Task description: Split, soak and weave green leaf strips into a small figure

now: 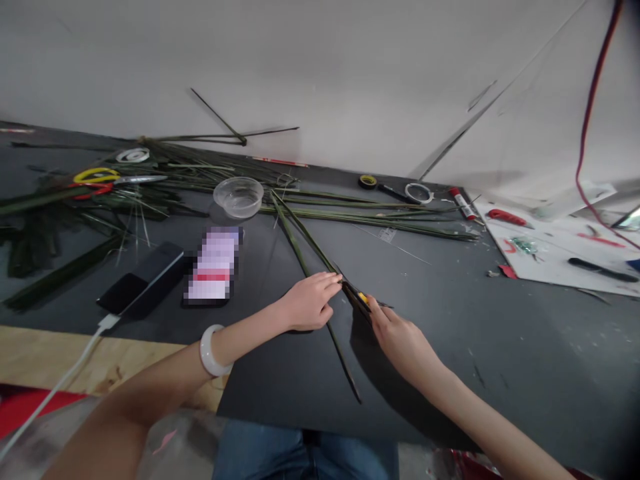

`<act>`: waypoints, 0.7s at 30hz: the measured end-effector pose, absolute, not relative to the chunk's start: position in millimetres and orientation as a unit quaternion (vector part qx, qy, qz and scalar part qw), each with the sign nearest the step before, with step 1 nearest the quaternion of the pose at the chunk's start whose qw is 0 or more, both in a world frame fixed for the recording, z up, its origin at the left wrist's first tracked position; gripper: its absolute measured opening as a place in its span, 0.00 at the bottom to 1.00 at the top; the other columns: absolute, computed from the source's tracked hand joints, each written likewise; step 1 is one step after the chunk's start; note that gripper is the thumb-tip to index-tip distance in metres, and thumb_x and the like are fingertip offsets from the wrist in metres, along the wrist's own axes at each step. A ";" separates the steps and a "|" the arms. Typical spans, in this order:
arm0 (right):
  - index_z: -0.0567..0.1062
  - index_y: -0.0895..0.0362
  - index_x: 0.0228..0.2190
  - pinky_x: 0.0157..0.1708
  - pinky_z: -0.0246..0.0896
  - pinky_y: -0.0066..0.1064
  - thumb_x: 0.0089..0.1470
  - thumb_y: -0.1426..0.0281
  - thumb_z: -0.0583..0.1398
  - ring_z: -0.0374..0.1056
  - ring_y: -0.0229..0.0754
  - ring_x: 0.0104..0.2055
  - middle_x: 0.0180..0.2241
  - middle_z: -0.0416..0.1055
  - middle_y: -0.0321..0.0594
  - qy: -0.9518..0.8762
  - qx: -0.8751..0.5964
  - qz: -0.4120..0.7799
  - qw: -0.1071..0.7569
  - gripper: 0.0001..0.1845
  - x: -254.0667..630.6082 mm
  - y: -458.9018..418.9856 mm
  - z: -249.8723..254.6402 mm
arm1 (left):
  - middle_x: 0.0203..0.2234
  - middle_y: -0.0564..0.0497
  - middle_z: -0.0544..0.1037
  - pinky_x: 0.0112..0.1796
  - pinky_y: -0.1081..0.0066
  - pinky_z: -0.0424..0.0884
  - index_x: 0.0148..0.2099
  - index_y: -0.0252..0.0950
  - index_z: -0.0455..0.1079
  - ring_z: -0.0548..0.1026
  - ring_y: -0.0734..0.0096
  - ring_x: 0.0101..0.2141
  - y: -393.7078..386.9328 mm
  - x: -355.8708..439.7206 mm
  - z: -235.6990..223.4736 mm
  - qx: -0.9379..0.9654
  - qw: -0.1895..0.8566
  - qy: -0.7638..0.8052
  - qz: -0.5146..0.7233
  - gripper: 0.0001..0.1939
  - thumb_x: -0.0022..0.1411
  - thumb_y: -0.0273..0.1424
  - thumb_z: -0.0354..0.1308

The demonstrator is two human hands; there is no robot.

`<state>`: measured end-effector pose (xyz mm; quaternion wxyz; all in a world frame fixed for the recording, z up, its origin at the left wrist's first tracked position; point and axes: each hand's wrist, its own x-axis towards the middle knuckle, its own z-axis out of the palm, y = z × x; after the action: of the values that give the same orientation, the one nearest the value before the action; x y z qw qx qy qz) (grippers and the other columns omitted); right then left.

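Observation:
My left hand (311,301) pinches a long green palm-leaf strip (320,253) near its lower end, fingertips pressed together above the dark table. In my right hand (400,337) is a slim black-and-yellow tool (363,298); its exact kind is not clear. The tool's front end meets the strip right beside my left fingertips. A second green strip (293,243) slants under my left hand, its pointed end (350,380) lying toward the table's front edge. Both strips come together at the top, close to a clear plastic bowl (239,197).
Bundled leaf strips (350,219) lie across the back. Yellow-and-red-handled scissors (100,180) rest on leaves at left. A lit phone (214,267) and a dark device with a white cable (70,373) lie left of my hands. At right, a white board (545,260) carries a red knife (506,217).

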<state>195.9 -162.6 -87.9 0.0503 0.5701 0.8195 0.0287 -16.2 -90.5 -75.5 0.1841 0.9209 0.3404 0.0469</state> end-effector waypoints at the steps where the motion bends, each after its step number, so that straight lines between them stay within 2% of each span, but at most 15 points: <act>1: 0.64 0.63 0.56 0.20 0.62 0.24 0.60 0.75 0.52 0.73 0.37 0.25 0.31 0.74 0.44 0.817 0.574 0.022 0.050 0.23 195.4 -163.0 -87.1 | 0.61 0.38 0.62 0.62 0.60 0.54 0.58 0.24 0.63 0.58 0.59 0.62 -90.7 -15.8 -75.3 0.921 0.184 0.340 0.046 0.26 0.57 0.25 0.46; 8: 0.63 0.64 0.57 0.21 0.64 0.25 0.60 0.77 0.49 0.74 0.40 0.27 0.34 0.75 0.48 0.797 0.599 -0.020 0.073 0.23 188.6 -166.2 -77.2 | 0.61 0.37 0.61 0.61 0.59 0.55 0.59 0.24 0.62 0.58 0.59 0.62 -91.3 -15.5 -77.5 0.926 0.171 0.332 0.049 0.26 0.58 0.26 0.46; 15: 0.63 0.64 0.57 0.20 0.62 0.25 0.60 0.76 0.50 0.74 0.40 0.26 0.34 0.76 0.48 0.788 0.606 -0.040 0.099 0.24 187.8 -171.6 -72.0 | 0.61 0.39 0.62 0.61 0.62 0.55 0.58 0.25 0.62 0.59 0.60 0.61 -91.7 -15.1 -78.7 0.928 0.158 0.333 0.055 0.26 0.57 0.26 0.47; 21: 0.65 0.63 0.56 0.19 0.59 0.25 0.60 0.74 0.48 0.73 0.40 0.24 0.32 0.76 0.47 0.797 0.601 -0.030 0.048 0.23 195.1 -171.2 -77.1 | 0.61 0.38 0.61 0.61 0.61 0.54 0.59 0.25 0.62 0.58 0.60 0.62 -91.7 -15.0 -77.7 0.928 0.163 0.332 0.047 0.26 0.58 0.25 0.47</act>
<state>195.1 -171.2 -77.1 0.0483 0.6009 0.7973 -0.0305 -15.0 -91.7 -77.7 0.1625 0.9279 0.3323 0.0467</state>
